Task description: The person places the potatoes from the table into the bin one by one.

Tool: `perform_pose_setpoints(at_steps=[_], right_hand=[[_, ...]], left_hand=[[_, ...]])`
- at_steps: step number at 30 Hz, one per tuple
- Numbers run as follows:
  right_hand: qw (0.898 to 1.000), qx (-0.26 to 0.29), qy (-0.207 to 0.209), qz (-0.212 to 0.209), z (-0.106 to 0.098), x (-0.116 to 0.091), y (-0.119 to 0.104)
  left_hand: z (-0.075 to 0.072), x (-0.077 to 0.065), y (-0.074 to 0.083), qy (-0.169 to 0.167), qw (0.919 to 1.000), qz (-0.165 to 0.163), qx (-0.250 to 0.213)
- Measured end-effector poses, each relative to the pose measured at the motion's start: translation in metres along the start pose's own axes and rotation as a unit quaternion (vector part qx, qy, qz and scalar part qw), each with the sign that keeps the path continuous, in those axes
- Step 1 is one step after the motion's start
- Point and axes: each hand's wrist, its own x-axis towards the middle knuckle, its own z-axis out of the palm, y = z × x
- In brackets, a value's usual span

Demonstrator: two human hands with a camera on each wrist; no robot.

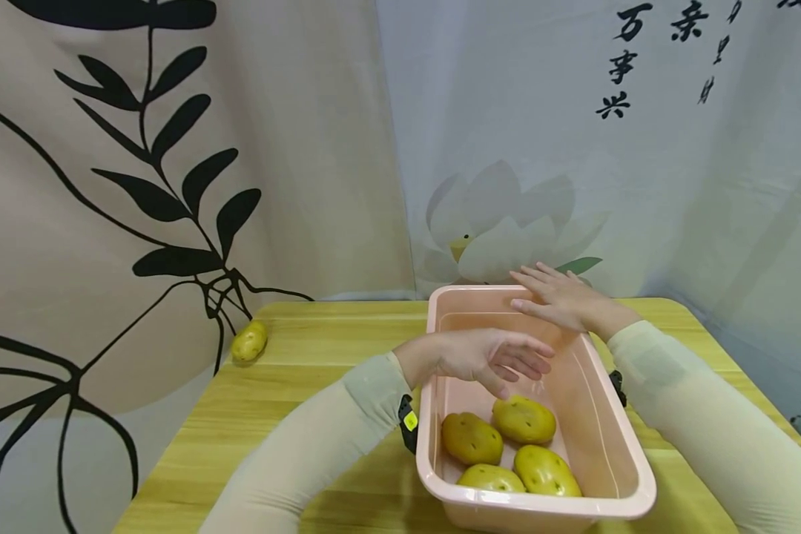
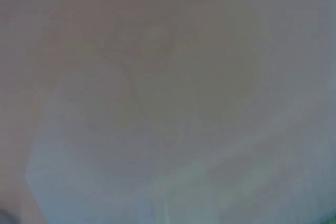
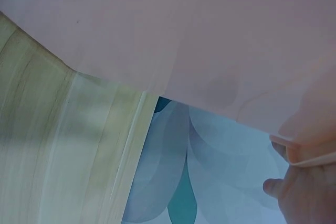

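A pink plastic basin (image 1: pixel 624 463) stands on the table, with several yellow-brown potatoes, among them a darker potato (image 1: pixel 472 438) and a paler potato (image 1: pixel 547 471), at its near end. My left hand (image 1: pixel 483 354) reaches over the left rim, its fingers loosely bent above the potatoes and nothing in its grasp. At the far right corner, my right hand (image 1: pixel 561 297) lies over the rim with its fingers extended. In the right wrist view, that hand's fingers (image 3: pixel 299 195) show beside the basin's outer wall (image 3: pixel 157 35). The left wrist view is a dim, pinkish blur.
One more potato (image 1: pixel 249 341) lies at the left edge of the wooden table (image 1: pixel 307 356). Behind the table hangs a pale curtain (image 1: pixel 320 148) printed with dark leaves, a lotus and characters. Dark wrist devices flank the basin, such as the left one (image 1: pixel 408 423).
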Motion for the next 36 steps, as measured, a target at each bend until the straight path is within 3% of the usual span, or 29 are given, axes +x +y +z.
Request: perform_pose_setpoints(at_steps=[12, 26, 36], right_hand=[[1.000, 0.013, 0.006, 0.001, 0.0026, -0.0012, 0.0007], [1.000, 0.019, 0.011, 0.001, 0.0035, 0.0024, 0.0009], [1.000, 0.010, 0.007, -0.003, -0.0009, 0.0021, -0.0006]], left_hand=[[0.0018, -0.0003, 0.0003, -0.003, 0.9998, 0.017, -0.013], [0.0016, -0.0010, 0.0000, 0.024, 0.9995, 0.011, -0.018], [-0.0005, -0.0054, 0.0042, 0.037, 0.9986, 0.037, 0.009]])
